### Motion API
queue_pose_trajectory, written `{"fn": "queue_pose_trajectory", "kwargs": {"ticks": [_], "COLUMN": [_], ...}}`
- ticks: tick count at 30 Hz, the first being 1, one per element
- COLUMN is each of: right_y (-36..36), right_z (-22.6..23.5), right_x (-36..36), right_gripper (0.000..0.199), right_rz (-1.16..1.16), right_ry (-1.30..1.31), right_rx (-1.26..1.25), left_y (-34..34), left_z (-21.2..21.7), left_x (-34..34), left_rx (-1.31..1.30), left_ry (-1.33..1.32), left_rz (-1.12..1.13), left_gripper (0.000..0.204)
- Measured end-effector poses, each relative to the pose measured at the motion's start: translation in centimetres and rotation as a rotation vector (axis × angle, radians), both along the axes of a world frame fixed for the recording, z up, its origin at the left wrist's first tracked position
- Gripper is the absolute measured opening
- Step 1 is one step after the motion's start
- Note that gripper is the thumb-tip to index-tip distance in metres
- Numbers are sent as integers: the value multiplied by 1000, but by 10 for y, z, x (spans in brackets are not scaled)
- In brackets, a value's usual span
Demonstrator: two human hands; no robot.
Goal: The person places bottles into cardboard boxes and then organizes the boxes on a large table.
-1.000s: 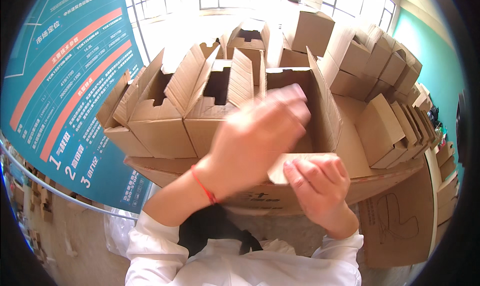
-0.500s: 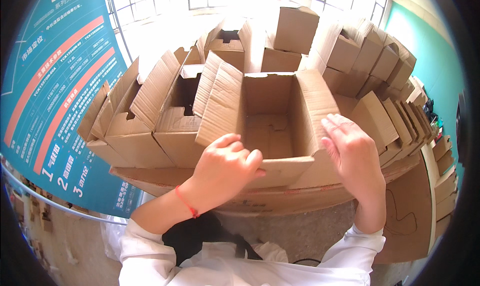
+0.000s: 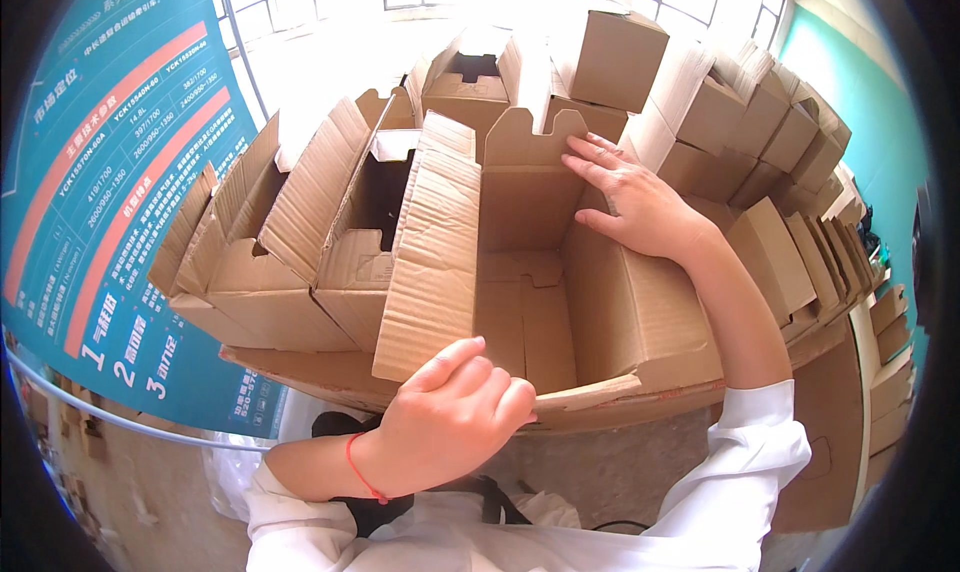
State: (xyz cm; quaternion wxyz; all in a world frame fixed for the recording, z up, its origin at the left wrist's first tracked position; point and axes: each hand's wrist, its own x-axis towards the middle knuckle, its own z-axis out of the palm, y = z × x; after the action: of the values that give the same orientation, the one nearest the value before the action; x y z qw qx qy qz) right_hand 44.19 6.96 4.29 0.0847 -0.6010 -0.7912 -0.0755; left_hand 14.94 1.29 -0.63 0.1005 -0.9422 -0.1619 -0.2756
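An open cardboard box (image 3: 640,302) stands in front of me, its inside and bottom flaps showing. My left hand (image 3: 460,412) is closed at its near left corner, fingers curled over the near edge; the fingertips are hidden. My right hand (image 3: 635,202) reaches over the right side to the far end. Its fingers lie stretched out on the notched far flap (image 3: 530,152), which stands raised, and the thumb is apart from them. The long left flap (image 3: 435,262) is folded up and leans outward beside my left hand.
More open boxes (image 3: 260,287) stand close on the left, and another (image 3: 465,92) behind. A closed box (image 3: 620,62) sits on top at the back. Stacked boxes (image 3: 720,112) and a row of folded cartons (image 3: 790,262) fill the right. A blue banner (image 3: 130,202) stands at left.
My right hand has moved from the box's right flap to the far flap, which now stands up. The box's near edge sits closer to me, my left hand still on it.
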Motion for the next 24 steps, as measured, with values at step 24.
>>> {"fn": "queue_pose_trajectory", "kwargs": {"ticks": [24], "right_y": [-81], "right_z": [5], "right_x": [95], "right_gripper": [48], "right_rz": [-471], "right_ry": [256], "right_rx": [512], "left_y": [-3], "left_z": [-6], "left_x": [2], "left_rx": [-151], "left_ry": [-92], "left_rz": [42], "left_gripper": [32]}}
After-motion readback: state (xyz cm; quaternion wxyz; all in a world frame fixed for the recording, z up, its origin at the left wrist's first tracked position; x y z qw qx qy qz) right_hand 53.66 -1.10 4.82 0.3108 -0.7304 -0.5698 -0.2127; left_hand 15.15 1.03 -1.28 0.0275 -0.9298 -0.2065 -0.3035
